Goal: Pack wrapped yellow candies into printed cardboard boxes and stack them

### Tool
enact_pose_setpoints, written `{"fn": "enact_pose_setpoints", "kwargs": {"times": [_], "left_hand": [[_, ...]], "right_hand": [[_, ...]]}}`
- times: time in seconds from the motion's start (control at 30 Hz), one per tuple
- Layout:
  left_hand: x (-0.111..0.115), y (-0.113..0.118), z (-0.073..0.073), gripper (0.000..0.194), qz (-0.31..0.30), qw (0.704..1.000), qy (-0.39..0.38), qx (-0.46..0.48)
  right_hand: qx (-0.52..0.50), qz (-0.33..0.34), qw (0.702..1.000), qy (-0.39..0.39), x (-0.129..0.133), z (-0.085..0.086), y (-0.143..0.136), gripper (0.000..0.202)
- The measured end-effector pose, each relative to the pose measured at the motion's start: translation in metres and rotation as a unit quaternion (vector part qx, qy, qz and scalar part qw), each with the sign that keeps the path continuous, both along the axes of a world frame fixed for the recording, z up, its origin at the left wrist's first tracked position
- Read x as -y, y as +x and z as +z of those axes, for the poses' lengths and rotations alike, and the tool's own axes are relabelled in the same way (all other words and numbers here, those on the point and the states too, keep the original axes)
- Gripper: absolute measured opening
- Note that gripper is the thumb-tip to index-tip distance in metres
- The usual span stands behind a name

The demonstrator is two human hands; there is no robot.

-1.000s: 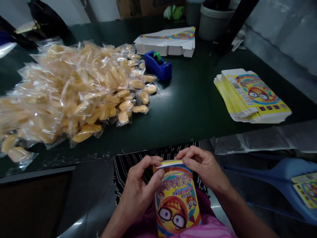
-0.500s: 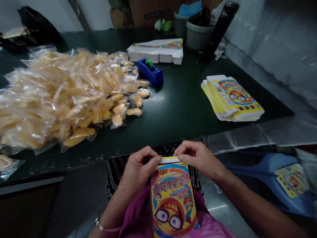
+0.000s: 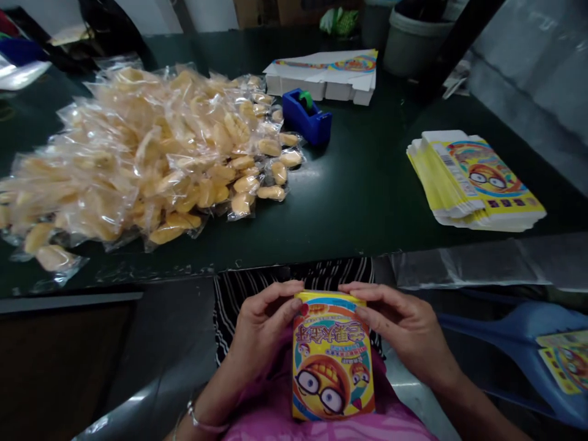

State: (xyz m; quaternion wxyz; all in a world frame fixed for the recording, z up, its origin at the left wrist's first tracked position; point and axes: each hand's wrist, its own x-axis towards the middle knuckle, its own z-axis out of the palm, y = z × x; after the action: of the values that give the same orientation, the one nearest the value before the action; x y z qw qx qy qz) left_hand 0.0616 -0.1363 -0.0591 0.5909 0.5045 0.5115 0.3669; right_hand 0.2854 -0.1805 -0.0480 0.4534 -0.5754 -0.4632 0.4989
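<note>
A yellow cartoon-printed carton (image 3: 333, 361) stands in my lap, its lettering upside down to me. My left hand (image 3: 266, 321) grips its upper left corner, thumb on the printed face and fingers behind the top edge. At the upper right corner, my right hand (image 3: 404, 324) holds it in the same way, with the thumb on the front. A yellow edge runs along the carton's top between my hands. The carton's back is hidden.
A heap of clear-wrapped yellow pieces (image 3: 160, 153) covers the table's left. Behind stand a blue tape dispenser (image 3: 307, 117) and white cartons (image 3: 321, 79). Flat printed cartons (image 3: 478, 177) are stacked on the right. A blue plastic stool (image 3: 514, 337) is at lower right.
My fingers have moved outward from the carton's top edge to its upper corners. The white strip at the top no longer shows. The camera view has shifted, moving the table items rightward.
</note>
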Motion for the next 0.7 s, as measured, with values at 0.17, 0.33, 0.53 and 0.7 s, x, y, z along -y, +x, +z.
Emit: {"fn": "enact_pose_setpoints", "kwargs": {"times": [0.17, 0.33, 0.53, 0.7], "left_hand": [[0.001, -0.016, -0.005, 0.011, -0.062, 0.994, 0.07, -0.05], [0.011, -0.02, -0.001, 0.012, -0.01, 0.984, 0.128, -0.124], [-0.002, -0.009, 0.002, 0.038, -0.026, 0.998, -0.048, -0.014], [-0.006, -0.003, -0.012, 0.044, -0.011, 0.995, -0.084, 0.054]], "right_hand": [[-0.077, 0.011, 0.997, -0.02, -0.005, -0.01, -0.009, 0.011], [-0.13, -0.002, 0.992, 0.003, -0.006, -0.011, -0.022, 0.008], [-0.09, 0.109, 0.989, 0.042, -0.035, -0.002, 0.003, 0.015], [0.13, -0.087, 0.979, 0.134, -0.183, 0.026, 0.038, 0.022]]}}
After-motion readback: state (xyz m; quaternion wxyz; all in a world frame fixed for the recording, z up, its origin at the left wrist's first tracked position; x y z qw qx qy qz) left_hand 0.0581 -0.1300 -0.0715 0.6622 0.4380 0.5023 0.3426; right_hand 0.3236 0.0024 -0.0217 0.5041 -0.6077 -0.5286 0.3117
